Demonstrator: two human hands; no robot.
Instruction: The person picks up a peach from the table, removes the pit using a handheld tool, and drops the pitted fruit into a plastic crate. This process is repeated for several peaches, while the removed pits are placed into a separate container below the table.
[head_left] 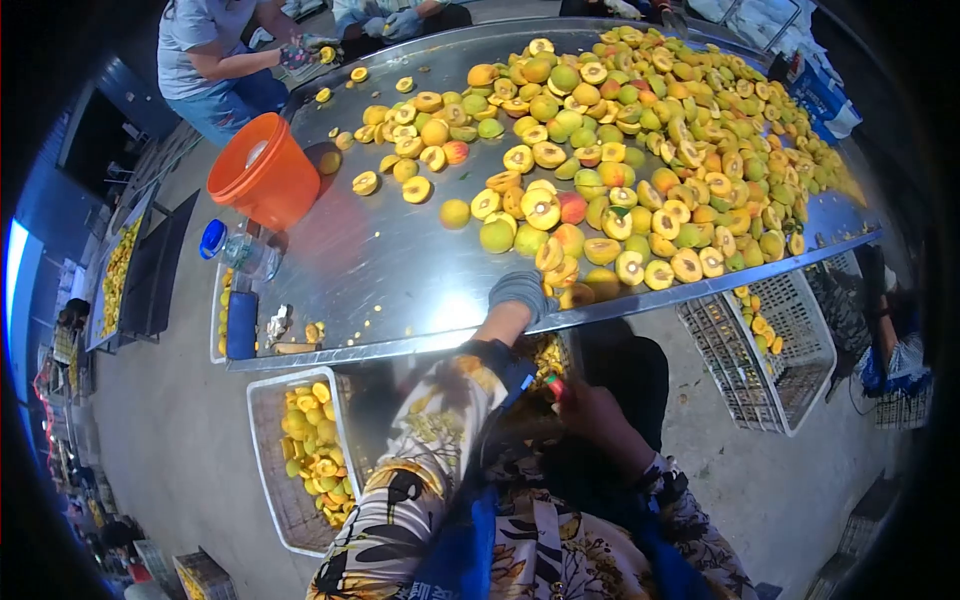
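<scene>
My left hand (522, 293), in a grey glove, reaches over the near edge of the metal table (370, 290). It is against the yellow-orange halved peaches (577, 295) at the front of the pile; its fingertips are not clear, so any grip is hidden. Below the edge, close to my body, my right hand (600, 418) is bare and closed around a small tool with a red and green handle (556, 384). The tool's working end is not distinguishable. Beneath it, a container of cut peaches (549, 355) shows partly between my arms.
An orange bucket (265, 175) and a blue-capped bottle (240, 250) stand at the table's left. Crates with peach pieces sit below, one left (290, 540) and one right (800, 330). Across the table, a person in a light shirt (215, 60) holds a peach half.
</scene>
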